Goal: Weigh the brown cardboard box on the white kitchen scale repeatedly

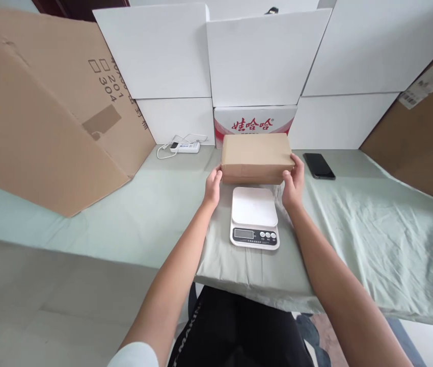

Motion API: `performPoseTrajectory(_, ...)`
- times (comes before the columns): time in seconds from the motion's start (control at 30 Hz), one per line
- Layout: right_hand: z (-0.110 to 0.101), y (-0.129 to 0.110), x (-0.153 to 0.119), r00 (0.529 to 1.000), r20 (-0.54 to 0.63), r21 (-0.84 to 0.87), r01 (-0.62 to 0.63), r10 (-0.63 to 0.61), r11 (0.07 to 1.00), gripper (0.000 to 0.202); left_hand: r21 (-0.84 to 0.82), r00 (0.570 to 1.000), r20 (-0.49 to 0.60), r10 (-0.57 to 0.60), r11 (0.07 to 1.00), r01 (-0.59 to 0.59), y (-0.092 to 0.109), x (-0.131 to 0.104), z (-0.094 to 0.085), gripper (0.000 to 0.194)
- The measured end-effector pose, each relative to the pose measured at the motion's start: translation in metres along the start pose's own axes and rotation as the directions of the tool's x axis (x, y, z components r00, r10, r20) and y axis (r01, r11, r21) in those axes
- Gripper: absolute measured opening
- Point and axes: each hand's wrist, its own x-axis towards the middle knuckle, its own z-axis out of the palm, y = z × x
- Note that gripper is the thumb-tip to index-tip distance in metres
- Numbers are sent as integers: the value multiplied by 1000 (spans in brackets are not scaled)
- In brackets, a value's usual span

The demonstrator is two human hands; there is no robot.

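Between my two hands is a closed brown cardboard box [256,153], wider than it is deep. My left hand [213,187] grips its left end, thumb at the front corner. At the opposite end my right hand [293,182] holds the right side, its fingers wrapped round the corner. Just in front of the box, nearer to me, a white digital kitchen scale [254,209] lies on the table with its platform bare. Its small display looks blank, with several round buttons beside it. I cannot tell whether the box touches the table.
A black smartphone [319,166] lies right of the box. At the back left sits a white device with a cable [185,147]. White panels [266,61], a printed red-and-white carton [254,120] and large cardboard sheets [48,112] wall in the green-clothed table [143,214].
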Motion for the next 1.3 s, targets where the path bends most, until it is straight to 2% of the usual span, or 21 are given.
performPoseTrajectory(0.1,1,22,-9,999,21,23,-40,40,999,82,13,996,-2,-88,996,88,-10,0,0,72)
performPoseTrajectory(0.2,-1,30,-11,998,31,25,-62,61,998,80,14,992,-9,-125,992,125,-10,-2,-1,71)
performPoseTrajectory(0.47,-2,30,-11,996,24,29,-92,91,995,79,25,993,-36,-112,993,113,-10,-7,-2,67)
performPoseTrajectory(0.67,-2,28,-12,993,32,22,-112,111,993,82,39,994,-18,-111,993,112,-12,-8,-5,68)
performPoseTrajectory(0.9,-9,40,-14,980,32,113,-201,199,973,84,68,985,-147,-90,993,101,-15,-3,-14,81)
performPoseTrajectory(1.07,-8,43,-13,951,79,98,-305,298,947,87,89,990,-79,-118,988,125,-17,-4,-15,77)
performPoseTrajectory(1.17,-5,43,-12,953,74,106,-302,295,947,90,121,993,-41,-110,986,115,-20,-4,-13,73)
performPoseTrajectory(1.3,-3,42,-12,957,105,123,-281,269,952,106,111,994,0,-107,988,107,-18,-5,-11,76)
